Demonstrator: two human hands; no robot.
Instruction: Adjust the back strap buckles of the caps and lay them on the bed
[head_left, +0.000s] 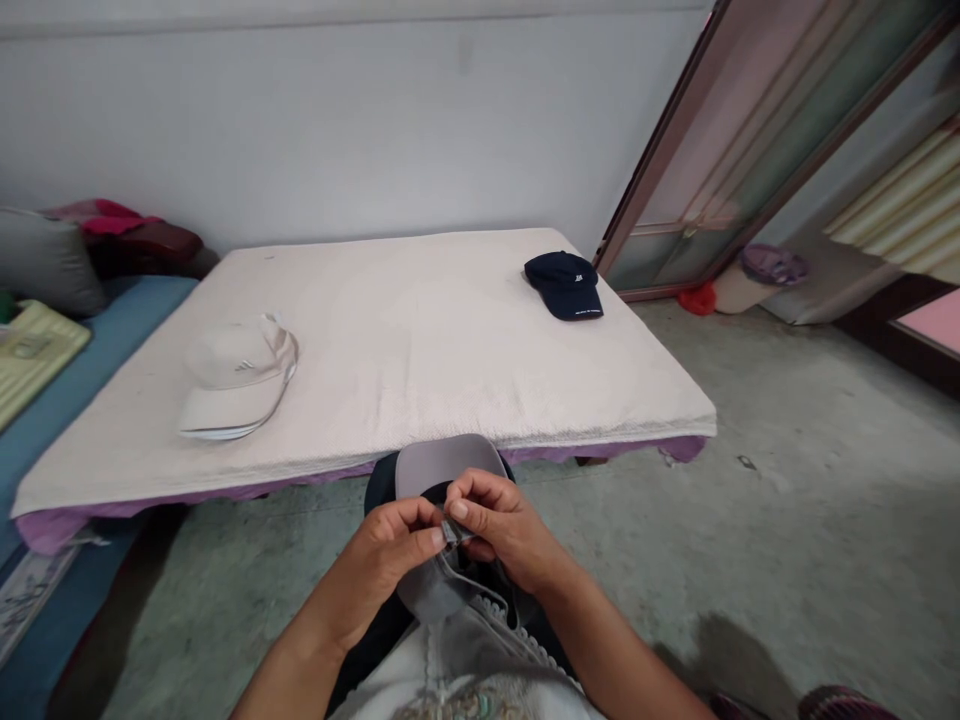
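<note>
A grey baseball cap (450,462) rests on my lap, its brim pointing at the bed. Both hands meet over the cap's back strap, at a small metal buckle (450,532). My left hand (397,550) pinches the strap from the left, thumb and forefinger at the buckle. From the other side my right hand (499,520) grips the strap, its fingers curled and close to the left thumb. The fingers partly hide the strap and how it runs through the buckle.
On the bed (420,330) lie a cream cap (236,375) at the left and a navy cap (564,284) at the far right. A blue seat (142,310) with a grey cushion (49,260) adjoins the left side. Glazed doors (697,190) stand at the right.
</note>
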